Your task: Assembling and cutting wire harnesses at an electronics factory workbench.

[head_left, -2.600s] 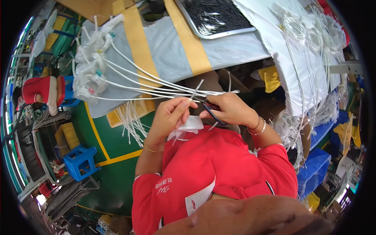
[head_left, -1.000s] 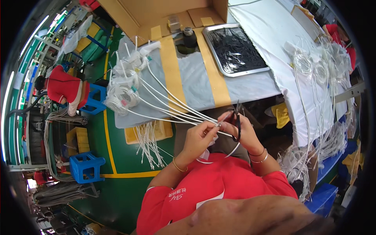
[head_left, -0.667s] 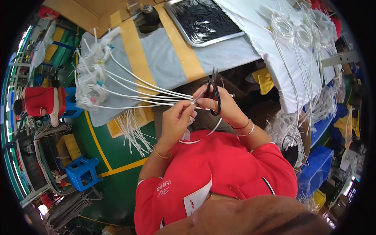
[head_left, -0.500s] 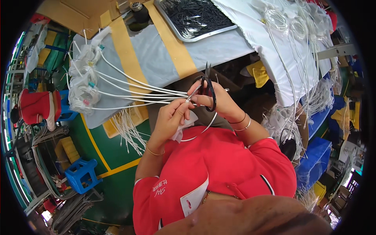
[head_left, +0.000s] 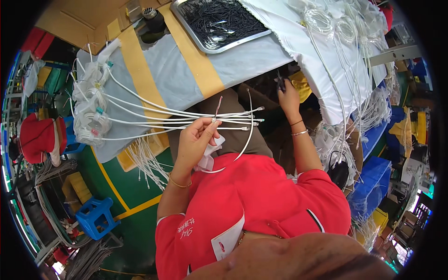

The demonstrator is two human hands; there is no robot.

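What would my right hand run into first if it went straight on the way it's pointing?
Probably the grey-covered front edge of the table, just past the scissors in your right hand. Depth is unclear, so it might pass underneath instead.

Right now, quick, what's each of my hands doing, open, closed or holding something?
Left hand: closed, pinching a stripped cable end between thumb and fingers.
Right hand: holding the dark-handled scissors; exact finger positions can't be told.

white cables (head_left: pixel 235 114) | bunched, plugs (head_left: pixel 258 120) pointing right | dark scissors (head_left: pixel 281 85) | beyond plugs
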